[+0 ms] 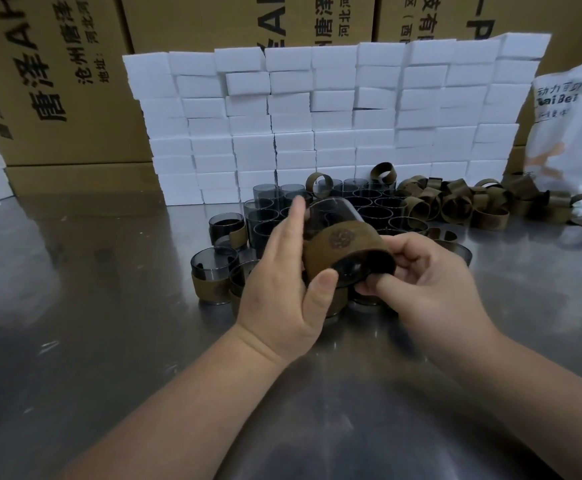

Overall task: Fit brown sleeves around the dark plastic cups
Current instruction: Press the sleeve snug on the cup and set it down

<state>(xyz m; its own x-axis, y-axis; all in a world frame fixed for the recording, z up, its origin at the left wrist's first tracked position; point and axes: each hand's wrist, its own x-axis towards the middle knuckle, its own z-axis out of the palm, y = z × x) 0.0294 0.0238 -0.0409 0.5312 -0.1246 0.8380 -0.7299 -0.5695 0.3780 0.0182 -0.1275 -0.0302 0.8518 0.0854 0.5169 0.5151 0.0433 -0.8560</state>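
Note:
A dark see-through plastic cup [331, 216] is tilted on its side above the table, its base toward me. A brown sleeve [345, 245] with a round emblem wraps its lower part. My left hand [282, 271] holds the cup from the left, thumb on the sleeve's edge and forefinger along the cup's wall. My right hand [424, 282] pinches the sleeve's rim at the base from the right. Behind stand several bare dark cups [372, 206]. A heap of loose brown sleeves [455, 202] lies to the right.
Sleeved cups [213, 275] stand at the left on the steel table [92, 323]. A wall of white foam blocks [317, 126] rises behind the cups, with cardboard cartons [57, 81] behind it. A white plastic bag [573, 133] sits at the far right.

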